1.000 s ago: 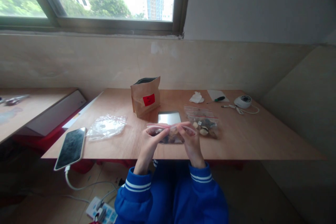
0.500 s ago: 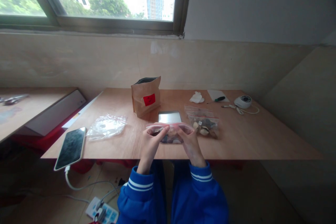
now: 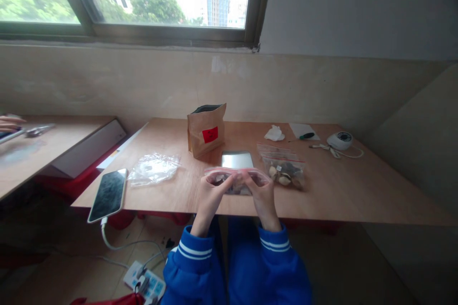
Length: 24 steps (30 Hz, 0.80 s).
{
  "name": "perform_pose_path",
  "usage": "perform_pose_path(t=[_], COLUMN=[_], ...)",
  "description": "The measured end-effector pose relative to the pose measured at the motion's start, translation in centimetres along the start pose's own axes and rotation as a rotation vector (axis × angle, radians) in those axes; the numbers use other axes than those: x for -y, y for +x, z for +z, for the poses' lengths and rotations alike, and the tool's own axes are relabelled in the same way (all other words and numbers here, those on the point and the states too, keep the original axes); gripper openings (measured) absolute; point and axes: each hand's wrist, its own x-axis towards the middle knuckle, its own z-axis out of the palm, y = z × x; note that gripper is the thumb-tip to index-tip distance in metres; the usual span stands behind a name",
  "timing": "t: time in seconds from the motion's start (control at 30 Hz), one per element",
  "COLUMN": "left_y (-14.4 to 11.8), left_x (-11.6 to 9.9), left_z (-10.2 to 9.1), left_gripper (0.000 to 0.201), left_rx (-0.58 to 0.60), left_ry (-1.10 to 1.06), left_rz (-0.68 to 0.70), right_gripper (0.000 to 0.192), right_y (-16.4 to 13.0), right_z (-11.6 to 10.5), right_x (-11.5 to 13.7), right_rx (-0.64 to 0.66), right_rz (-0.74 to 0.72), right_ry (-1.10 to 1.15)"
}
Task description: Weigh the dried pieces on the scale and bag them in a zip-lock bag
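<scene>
Between my two hands is a clear zip bag (image 3: 232,171) with a pink-red seal strip along its top. My left hand (image 3: 212,193) grips the strip's left side, thumb pointing inward. My right hand (image 3: 263,193) grips the right side the same way, so the thumbs nearly meet at the middle. What lies inside the bag is dark and pale, too unclear to name. Just beyond it a silvery flat scale-like plate (image 3: 236,158) rests on the table. Right of my hands lie filled zip bags (image 3: 286,174) holding brown and pale slice-like pieces.
A brown paper pouch (image 3: 205,131) with a red label stands behind, its top open. Crumpled clear bags (image 3: 155,169) and a charging phone (image 3: 108,195) lie left. A screwdriver (image 3: 307,136), tissue (image 3: 275,133) and white dome camera (image 3: 339,140) sit back right. Another person's hand (image 3: 10,124) shows far left.
The view has turned slightly left, so the table things appear shifted right. Another person's hand has come into view at far left. Both my hands keep their grip on the bag's strip.
</scene>
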Motion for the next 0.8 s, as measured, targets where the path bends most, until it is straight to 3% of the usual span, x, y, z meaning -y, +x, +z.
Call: perform_pose_path(t=[0.13, 0.33, 0.5, 0.63, 0.8], left_y=[0.0, -0.4, -0.3, 0.4, 0.5], left_x=[0.3, 1.1, 1.2, 1.4, 2.6], left_z=[0.0, 0.4, 1.2, 1.9, 3.2], left_gripper=[0.023, 0.023, 0.023, 0.036, 0.051], left_rx=[-0.062, -0.141, -0.120, 0.026, 0.195], left_ry=[0.010, 0.029, 0.050, -0.018, -0.087], left_rz=[0.006, 0.094, 0.119, -0.002, -0.128], right_gripper=[0.016, 0.013, 0.016, 0.025, 0.045], right_y=[0.0, -0.4, -0.4, 0.1, 0.7], right_z=[0.0, 0.6, 0.4, -2.1, -8.0], right_x=[-0.1, -0.2, -0.4, -0.9, -1.4], right_rx=[0.087, 0.040, -0.034, -0.075, -0.088], right_rz=[0.014, 0.006, 0.021, 0.086, 0.104], right_ry=[0.024, 0.012, 0.020, 0.007, -0.199])
